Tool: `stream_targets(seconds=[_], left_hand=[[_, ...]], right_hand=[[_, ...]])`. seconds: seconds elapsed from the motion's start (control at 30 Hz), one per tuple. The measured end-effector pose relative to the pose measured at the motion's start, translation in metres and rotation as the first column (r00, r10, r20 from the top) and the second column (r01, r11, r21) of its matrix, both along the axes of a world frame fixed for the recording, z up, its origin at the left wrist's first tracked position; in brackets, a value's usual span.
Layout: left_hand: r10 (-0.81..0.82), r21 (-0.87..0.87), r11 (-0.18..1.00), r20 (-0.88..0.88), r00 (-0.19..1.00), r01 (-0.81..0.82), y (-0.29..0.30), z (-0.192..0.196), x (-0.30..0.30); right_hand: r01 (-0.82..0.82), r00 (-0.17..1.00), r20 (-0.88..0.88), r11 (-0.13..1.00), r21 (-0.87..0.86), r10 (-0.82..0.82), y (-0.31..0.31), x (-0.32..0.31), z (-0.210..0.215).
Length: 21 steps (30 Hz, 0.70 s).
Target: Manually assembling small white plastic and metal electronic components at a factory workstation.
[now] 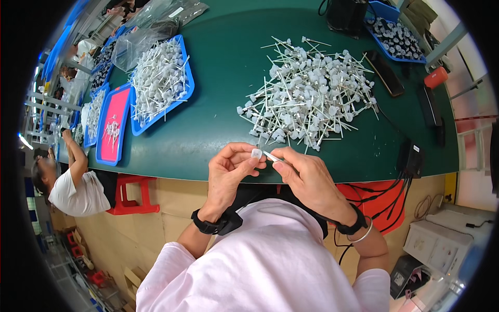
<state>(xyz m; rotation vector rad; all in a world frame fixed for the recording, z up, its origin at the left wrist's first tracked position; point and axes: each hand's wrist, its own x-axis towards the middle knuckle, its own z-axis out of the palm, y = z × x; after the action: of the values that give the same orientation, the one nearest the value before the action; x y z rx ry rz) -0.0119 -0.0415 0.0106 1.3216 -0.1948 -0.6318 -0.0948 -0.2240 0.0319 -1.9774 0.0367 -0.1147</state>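
Observation:
My left hand (pixel 231 169) pinches a small white plastic cap (pixel 256 153) between thumb and forefinger at the near edge of the green table (pixel 218 119). My right hand (pixel 306 177) grips a thin white stick (pixel 272 156) whose tip meets the cap. Just beyond my hands lies a large pile of white sticks with caps (pixel 306 93).
A blue tray (pixel 161 83) holds more white sticks at the left, beside a pink tray (pixel 113 125) and clear bags (pixel 150 26). A blue bin of dark parts (pixel 395 36) and black cables sit at the far right. Another person (pixel 73 182) works at the left near a red stool (pixel 132 195).

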Motion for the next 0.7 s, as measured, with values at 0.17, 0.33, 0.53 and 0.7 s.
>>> stream_targets(seconds=[0.17, 0.33, 0.53, 0.7], left_hand=[[0.006, -0.012, 1.000, -0.011, 1.000, -0.006, 0.002, 0.001, 0.000], [0.021, -0.014, 1.000, 0.017, 1.000, -0.021, 0.001, 0.000, -0.002], [0.074, -0.007, 0.997, 0.083, 0.994, -0.074, -0.002, -0.004, -0.007], [0.101, 0.008, 0.995, 0.160, 0.982, -0.104, -0.005, -0.005, -0.009]], right_hand=[[0.141, 0.963, 0.259, 0.955, -0.262, -0.072, 0.010, -0.002, 0.000], [0.105, 0.979, 0.203, 0.850, -0.516, 0.002, 0.014, -0.005, 0.007], [0.097, 0.983, 0.184, 0.790, -0.606, 0.020, 0.021, -0.006, 0.007], [0.115, 0.985, 0.172, 0.728, -0.675, 0.005, 0.026, -0.005, 0.007]])
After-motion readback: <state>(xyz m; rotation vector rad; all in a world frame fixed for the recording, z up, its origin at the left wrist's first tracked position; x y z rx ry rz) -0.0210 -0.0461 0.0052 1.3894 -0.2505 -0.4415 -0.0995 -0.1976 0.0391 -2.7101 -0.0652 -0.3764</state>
